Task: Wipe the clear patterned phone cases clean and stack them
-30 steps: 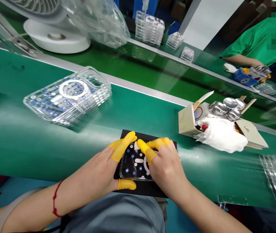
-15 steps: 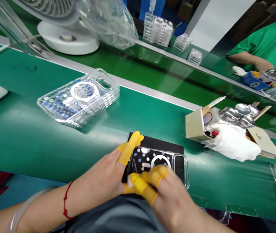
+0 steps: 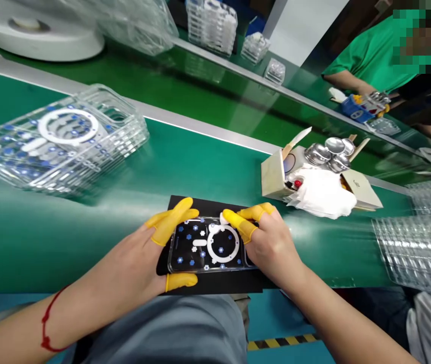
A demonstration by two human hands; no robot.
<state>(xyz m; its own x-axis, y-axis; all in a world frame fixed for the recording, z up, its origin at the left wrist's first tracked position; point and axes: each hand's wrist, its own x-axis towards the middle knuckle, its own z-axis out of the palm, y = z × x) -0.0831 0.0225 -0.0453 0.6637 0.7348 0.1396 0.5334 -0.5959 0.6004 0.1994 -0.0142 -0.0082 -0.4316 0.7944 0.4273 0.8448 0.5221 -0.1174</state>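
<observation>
A clear phone case (image 3: 188, 247) with blue and white flowers and a white ring lies flat on a black board (image 3: 230, 284). My left hand (image 3: 139, 255), in yellow finger cots, grips the case's left end, fingers along the far edge and thumb at the near edge. With yellow-covered fingers bent, my right hand (image 3: 270, 240) pinches a small white wad (image 3: 223, 218) against the far edge of the case, just above the ring. That hand hides most of the case's right end.
A stack of clear phone cases (image 3: 86, 146) sits at the left. Beyond the right hand, an open box (image 3: 272, 174) holds white cloths (image 3: 321, 192) and metal cups (image 3: 317, 153). Clear ridged trays (image 3: 416, 247) lie at the right. Across the partition is a person in green (image 3: 374, 55).
My right hand has moved from the case's near side to its far edge with the white wad. My left hand stays at the left end. The whole view has shifted.
</observation>
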